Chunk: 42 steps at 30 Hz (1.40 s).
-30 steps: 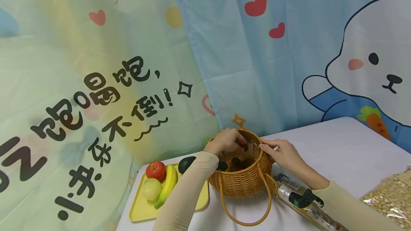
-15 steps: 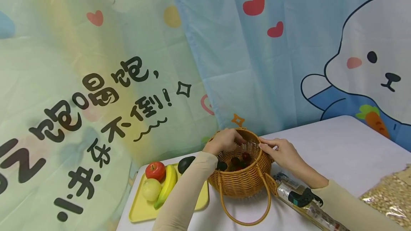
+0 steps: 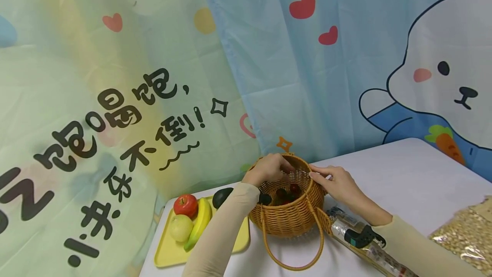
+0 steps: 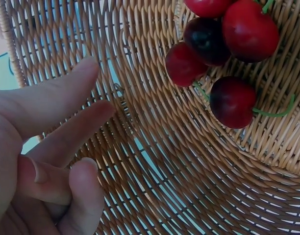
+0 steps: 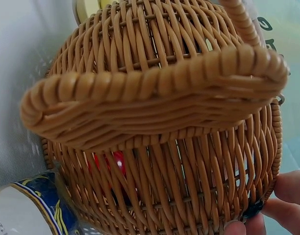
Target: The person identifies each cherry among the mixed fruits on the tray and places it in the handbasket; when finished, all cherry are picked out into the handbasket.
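Note:
Inside the wicker basket [image 3: 290,223], my left hand [image 3: 266,171] hovers with nothing in its fingers. Several dark red cherries [image 4: 250,29] with green stems lie on the basket floor in the left wrist view, apart from the left fingers [image 4: 86,81]. My right hand [image 3: 338,183] pinches the basket's right rim between thumb and fingers. Only those fingertips [image 5: 287,215] show at the rim in the right wrist view, where a curved wicker flap [image 5: 155,83] stands out from the basket's side. The basket's handle [image 3: 294,268] hangs down in front.
A yellow tray [image 3: 165,255] on the left holds a red apple [image 3: 186,205], a banana [image 3: 200,225], a pale green round fruit [image 3: 181,228] and a dark oval one [image 3: 221,198]. Clear-wrapped packages [image 3: 369,247] lie beside the right forearm, and a bag of pale grains [image 3: 467,234] lies far right.
A cherry that my left hand held has been let go into the basket, and the left fingers have loosened. My right hand stays on the rim.

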{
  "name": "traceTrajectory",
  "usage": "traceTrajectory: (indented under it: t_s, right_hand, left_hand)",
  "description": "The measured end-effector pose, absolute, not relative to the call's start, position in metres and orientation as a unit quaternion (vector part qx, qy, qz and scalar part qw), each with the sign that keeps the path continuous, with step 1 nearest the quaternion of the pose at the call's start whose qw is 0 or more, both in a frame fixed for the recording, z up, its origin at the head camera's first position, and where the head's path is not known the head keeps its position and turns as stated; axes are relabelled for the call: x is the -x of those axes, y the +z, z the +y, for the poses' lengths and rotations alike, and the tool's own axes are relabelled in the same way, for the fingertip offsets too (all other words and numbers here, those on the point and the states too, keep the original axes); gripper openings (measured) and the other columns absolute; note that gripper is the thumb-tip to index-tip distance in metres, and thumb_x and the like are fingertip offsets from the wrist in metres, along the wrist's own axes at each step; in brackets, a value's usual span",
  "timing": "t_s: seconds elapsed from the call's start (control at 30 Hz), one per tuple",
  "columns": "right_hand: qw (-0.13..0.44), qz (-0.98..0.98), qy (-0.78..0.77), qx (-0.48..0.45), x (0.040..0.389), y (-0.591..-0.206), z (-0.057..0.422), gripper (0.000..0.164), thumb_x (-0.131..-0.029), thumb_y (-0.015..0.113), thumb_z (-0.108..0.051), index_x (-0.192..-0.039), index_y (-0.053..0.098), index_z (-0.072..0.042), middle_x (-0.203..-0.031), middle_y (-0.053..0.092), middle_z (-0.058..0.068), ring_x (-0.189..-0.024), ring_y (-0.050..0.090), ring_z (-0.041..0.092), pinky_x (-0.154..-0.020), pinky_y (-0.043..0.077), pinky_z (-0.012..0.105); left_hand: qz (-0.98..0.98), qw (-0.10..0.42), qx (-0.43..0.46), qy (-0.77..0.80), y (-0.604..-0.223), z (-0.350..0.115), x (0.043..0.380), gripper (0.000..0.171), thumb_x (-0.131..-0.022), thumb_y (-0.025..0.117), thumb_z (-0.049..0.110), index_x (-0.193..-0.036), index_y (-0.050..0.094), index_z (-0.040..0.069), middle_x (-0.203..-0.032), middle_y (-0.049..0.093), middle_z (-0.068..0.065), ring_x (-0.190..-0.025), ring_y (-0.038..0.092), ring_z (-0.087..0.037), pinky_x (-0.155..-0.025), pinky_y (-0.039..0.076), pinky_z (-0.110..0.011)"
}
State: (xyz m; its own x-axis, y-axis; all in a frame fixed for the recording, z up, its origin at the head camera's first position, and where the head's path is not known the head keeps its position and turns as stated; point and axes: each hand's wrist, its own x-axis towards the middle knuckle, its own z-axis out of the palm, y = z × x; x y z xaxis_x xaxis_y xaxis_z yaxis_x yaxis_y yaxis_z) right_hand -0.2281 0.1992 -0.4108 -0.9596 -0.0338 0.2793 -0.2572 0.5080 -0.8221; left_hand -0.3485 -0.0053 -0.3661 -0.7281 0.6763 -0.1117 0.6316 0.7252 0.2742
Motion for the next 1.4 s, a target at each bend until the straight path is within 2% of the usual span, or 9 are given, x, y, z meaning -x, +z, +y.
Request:
traceTrajectory:
  t_s: [0.27, 0.6, 0.73, 0.87, 0.97, 1.07, 1.23, 1.3, 1.4]
  right_hand:
    - [0.099, -0.859, 0.496, -0.082, 0.23, -0.414, 0.194, 0.045, -0.104, 0.062, -0.033, -0.142, 0.062, -0.009, -0.099, 0.068, 0.014, -0.061, 0.058, 0.016, -0.054, 0.05, 0.029]
    - [0.099, -0.862, 0.491, -0.083, 0.236, -0.414, 0.195, 0.046, -0.104, 0.061, -0.034, -0.142, 0.061, -0.009, -0.116, 0.071, 0.02, -0.067, 0.061, 0.019, -0.055, 0.052, 0.03]
    - [0.101, -0.864, 0.488, -0.08, 0.237, -0.413, 0.197, 0.046, -0.104, 0.061, -0.034, -0.143, 0.061, -0.009, -0.104, 0.072, 0.017, -0.064, 0.058, 0.019, -0.054, 0.05, 0.029]
    - [0.104, -0.864, 0.486, -0.077, 0.239, -0.412, 0.199, 0.047, -0.104, 0.061, -0.036, -0.143, 0.061, -0.01, -0.093, 0.07, 0.012, -0.063, 0.056, 0.017, -0.053, 0.048, 0.029]
    - [0.107, -0.864, 0.485, -0.078, 0.239, -0.412, 0.198, 0.047, -0.104, 0.061, -0.037, -0.142, 0.061, -0.01, -0.094, 0.072, 0.013, -0.064, 0.057, 0.018, -0.053, 0.048, 0.029]
    - [0.109, -0.863, 0.485, -0.083, 0.239, -0.413, 0.196, 0.046, -0.104, 0.061, -0.034, -0.142, 0.061, -0.008, -0.1, 0.073, 0.016, -0.065, 0.059, 0.02, -0.053, 0.049, 0.029]
    - [0.111, -0.867, 0.479, -0.085, 0.24, -0.414, 0.196, 0.046, -0.104, 0.061, -0.034, -0.143, 0.061, -0.009, -0.09, 0.071, 0.012, -0.062, 0.056, 0.016, -0.052, 0.048, 0.029]
    - [0.113, -0.869, 0.474, -0.083, 0.24, -0.414, 0.197, 0.047, -0.104, 0.06, -0.036, -0.143, 0.061, -0.009, -0.084, 0.068, 0.01, -0.059, 0.054, 0.014, -0.051, 0.047, 0.029]
    - [0.115, -0.87, 0.473, -0.081, 0.24, -0.413, 0.199, 0.047, -0.105, 0.06, -0.036, -0.144, 0.06, -0.01, -0.09, 0.071, 0.012, -0.06, 0.054, 0.014, -0.051, 0.046, 0.029]
  left_hand:
    - [0.915, 0.099, -0.367, 0.138, -0.361, -0.014, 0.346, 0.033, -0.093, 0.077, 0.024, -0.125, 0.076, 0.018, -0.124, 0.076, 0.0, -0.11, 0.073, -0.015, -0.087, 0.058, -0.024]
    - [0.91, 0.044, -0.358, 0.205, -0.33, -0.031, 0.341, 0.035, -0.092, 0.078, 0.024, -0.126, 0.075, 0.018, -0.124, 0.076, 0.001, -0.113, 0.072, -0.015, -0.093, 0.058, -0.028]
    - [0.909, -0.002, -0.367, 0.198, -0.315, -0.035, 0.331, 0.034, -0.093, 0.077, 0.025, -0.127, 0.075, 0.018, -0.125, 0.076, 0.001, -0.118, 0.07, -0.018, -0.099, 0.057, -0.036]
    - [0.905, -0.05, -0.384, 0.173, -0.304, -0.041, 0.318, 0.034, -0.094, 0.076, 0.027, -0.127, 0.075, 0.021, -0.124, 0.076, 0.003, -0.117, 0.071, -0.016, -0.098, 0.057, -0.033]
    - [0.898, -0.074, -0.404, 0.157, -0.3, -0.048, 0.305, 0.033, -0.095, 0.075, 0.028, -0.127, 0.075, 0.02, -0.122, 0.077, 0.002, -0.094, 0.075, -0.016, -0.082, 0.057, -0.027]
    - [0.889, -0.103, -0.418, 0.158, -0.295, -0.058, 0.287, 0.032, -0.096, 0.074, 0.027, -0.127, 0.075, 0.02, -0.119, 0.078, 0.0, -0.068, 0.067, -0.013, -0.067, 0.048, -0.024]
    - [0.879, -0.182, -0.399, 0.189, -0.295, -0.084, 0.262, 0.027, -0.094, 0.076, 0.022, -0.121, 0.078, 0.021, -0.114, 0.079, -0.001, -0.052, 0.049, -0.002, -0.058, 0.039, -0.018]
    - [0.885, -0.211, -0.368, 0.194, -0.298, -0.096, 0.256, 0.025, -0.094, 0.077, 0.022, -0.119, 0.079, 0.022, -0.102, 0.081, 0.001, -0.046, 0.037, -0.003, -0.051, 0.032, -0.018]
    - [0.896, -0.254, -0.312, 0.188, -0.307, -0.113, 0.248, 0.025, -0.092, 0.079, 0.023, -0.116, 0.08, 0.024, -0.097, 0.081, 0.003, -0.045, 0.042, -0.006, -0.049, 0.031, -0.019]
